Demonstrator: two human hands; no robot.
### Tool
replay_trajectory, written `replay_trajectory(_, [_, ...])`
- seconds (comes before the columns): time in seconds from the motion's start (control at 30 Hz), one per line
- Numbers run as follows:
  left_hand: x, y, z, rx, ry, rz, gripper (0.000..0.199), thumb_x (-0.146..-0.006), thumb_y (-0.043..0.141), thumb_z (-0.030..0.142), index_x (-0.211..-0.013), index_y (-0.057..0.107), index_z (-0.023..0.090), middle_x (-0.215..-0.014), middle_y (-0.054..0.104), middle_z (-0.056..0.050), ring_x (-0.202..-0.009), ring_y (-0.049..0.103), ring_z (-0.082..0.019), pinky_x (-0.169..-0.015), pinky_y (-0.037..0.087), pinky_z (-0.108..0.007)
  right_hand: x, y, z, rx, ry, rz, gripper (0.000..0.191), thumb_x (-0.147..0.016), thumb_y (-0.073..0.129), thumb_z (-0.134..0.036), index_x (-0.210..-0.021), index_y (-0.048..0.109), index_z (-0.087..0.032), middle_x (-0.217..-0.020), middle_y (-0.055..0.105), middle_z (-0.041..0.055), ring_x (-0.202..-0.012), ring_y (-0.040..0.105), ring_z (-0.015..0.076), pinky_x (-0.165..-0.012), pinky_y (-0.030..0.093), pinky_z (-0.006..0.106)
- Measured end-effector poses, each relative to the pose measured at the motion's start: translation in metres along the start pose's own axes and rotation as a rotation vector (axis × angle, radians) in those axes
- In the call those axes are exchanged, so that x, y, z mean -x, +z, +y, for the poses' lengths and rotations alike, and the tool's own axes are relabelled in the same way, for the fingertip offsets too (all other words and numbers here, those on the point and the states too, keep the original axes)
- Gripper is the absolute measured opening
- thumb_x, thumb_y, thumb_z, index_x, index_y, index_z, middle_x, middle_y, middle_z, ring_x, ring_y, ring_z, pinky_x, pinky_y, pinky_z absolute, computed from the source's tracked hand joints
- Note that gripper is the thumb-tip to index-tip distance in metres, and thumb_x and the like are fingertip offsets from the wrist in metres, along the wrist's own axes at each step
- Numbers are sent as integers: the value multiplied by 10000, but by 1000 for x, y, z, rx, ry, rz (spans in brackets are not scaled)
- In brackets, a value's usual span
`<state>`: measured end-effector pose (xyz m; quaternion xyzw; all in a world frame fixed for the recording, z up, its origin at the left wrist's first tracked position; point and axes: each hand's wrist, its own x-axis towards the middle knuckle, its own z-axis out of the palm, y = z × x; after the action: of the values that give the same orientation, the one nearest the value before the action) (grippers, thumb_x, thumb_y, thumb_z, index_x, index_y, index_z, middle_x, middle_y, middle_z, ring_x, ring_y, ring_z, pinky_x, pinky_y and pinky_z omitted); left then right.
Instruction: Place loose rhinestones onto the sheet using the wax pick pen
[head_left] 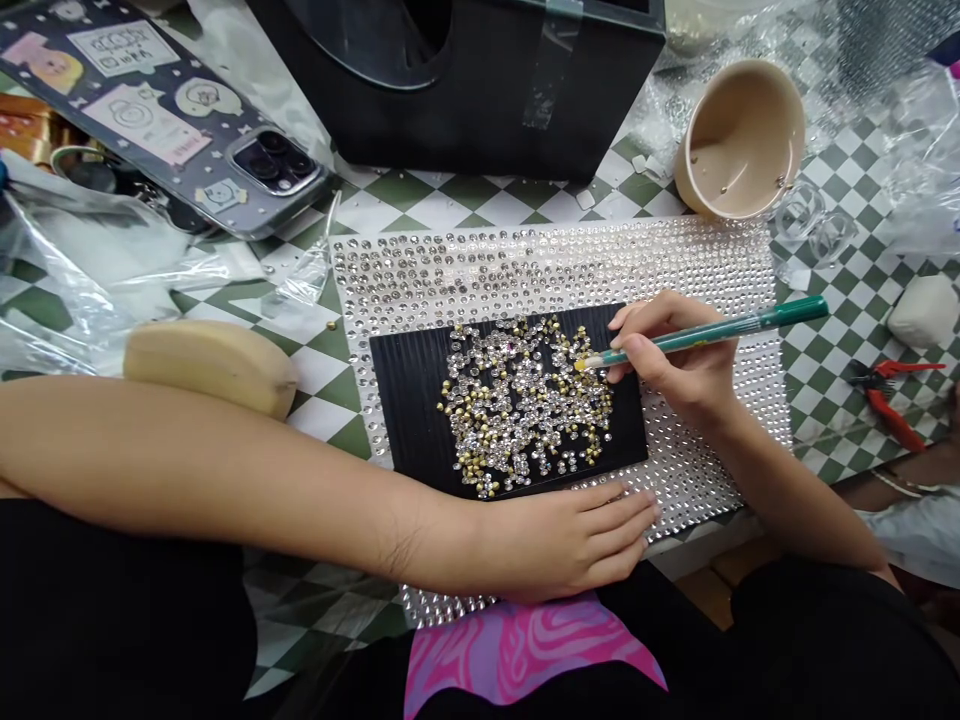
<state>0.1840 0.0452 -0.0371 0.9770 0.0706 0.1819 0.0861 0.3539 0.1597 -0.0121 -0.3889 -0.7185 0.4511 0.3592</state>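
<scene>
In my right hand [675,350] is a slim green pen-shaped tool [720,328], pinched near its pale end. Its yellowish tip touches or hovers just over the rhinestones [517,400], silver and gold ones strewn across a black ridged board [405,400]. My left hand [592,540] lies flat, fingers stretched out, along the board's near edge. Beneath the board is a sheet covered in rows of rhinestones [712,270]; its middle is hidden by the board and part of its near side by my left forearm.
A black box [480,110] stands behind the sheet, with a beige cup [742,140] at its back right corner. Phone [172,110], plastic bags [90,250] and a yellowish rounded block [210,365] lie left. At right are red-handled pliers [892,400] and another person's arm [892,480].
</scene>
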Motion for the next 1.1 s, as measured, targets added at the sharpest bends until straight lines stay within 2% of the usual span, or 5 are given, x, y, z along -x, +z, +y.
replay_trajectory(0.4, [0, -3, 0, 4, 0, -20, 438, -1002, 356, 242, -1367, 585, 165, -1503, 553, -86, -1426, 510, -210, -1215, 412, -333, 1, 0, 4, 34, -39, -15, 114, -901, 675, -252, -792, 646, -234, -598, 672, -50, -530, 638, 101, -540, 532, 268])
replay_trajectory(0.57, [0, -4, 1, 6, -3, -31, 436, -988, 385, 255, -1364, 589, 169, -1511, 544, -88, -1436, 497, -208, -1221, 405, -319, -5, -4, 6, -51, -96, 180, 140, -900, 690, -257, -774, 641, -223, -596, 629, -65, -481, 629, 80, -540, 547, 253])
replay_trajectory(0.83, [-1, -7, -2, -2, 9, -66, 446, -996, 384, 259, -1395, 564, 177, -1527, 526, -85, -1450, 482, -203, -1234, 397, -319, -24, -24, 12, 92, -294, 584, 146, -865, 721, -266, -739, 651, -241, -581, 550, -32, -413, 541, 102, -332, 369, 299])
replay_trajectory(1.0, [-1, -6, -3, 24, 21, -60, 456, -982, 392, 275, -1383, 576, 161, -1518, 535, -100, -1439, 496, -211, -1223, 425, -323, -28, -27, 28, 213, -218, 546, 218, -934, 675, -353, -772, 599, -228, -710, 553, -26, -527, 620, 96, -443, 485, 289])
replay_trajectory(1.1, [-1, -4, -2, 33, 14, -48, 461, -977, 397, 280, -1384, 575, 159, -1517, 536, -100, -1443, 491, -217, -1232, 419, -332, -32, -27, 37, 227, -255, 548, 324, -896, 716, -440, -742, 583, -188, -676, 556, -40, -499, 629, 78, -419, 457, 243])
